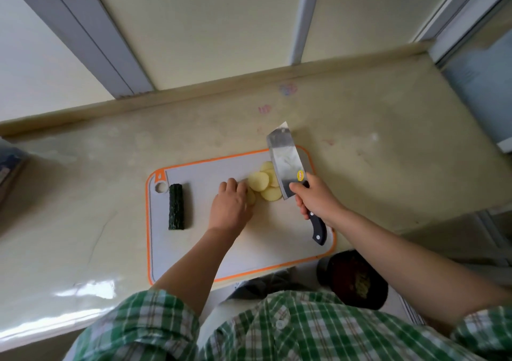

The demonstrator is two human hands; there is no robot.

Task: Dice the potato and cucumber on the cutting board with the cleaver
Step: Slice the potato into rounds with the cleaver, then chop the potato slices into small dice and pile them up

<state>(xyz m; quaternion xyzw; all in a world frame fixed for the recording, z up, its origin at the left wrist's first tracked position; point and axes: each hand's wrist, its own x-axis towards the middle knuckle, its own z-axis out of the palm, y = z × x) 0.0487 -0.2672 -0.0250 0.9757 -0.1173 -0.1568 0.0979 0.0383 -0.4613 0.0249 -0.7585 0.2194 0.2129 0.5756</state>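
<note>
Potato step: your right grip (313, 203) wrapped on cleaver (288, 164) handle, blade tilted over potato slices (259, 180), right-far on cutting board (149, 222); left grip (231, 203) curled, steadying slices. Next, prob: stack, cut strips, then cubes (cucumber (176, 206) whole, board's left)

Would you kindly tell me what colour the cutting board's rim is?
Orange; the cutting board itself is pale grey. The head view shows it best.

Soft daylight, glare on the counter (91, 291), wide-angle bending at edges.
</note>
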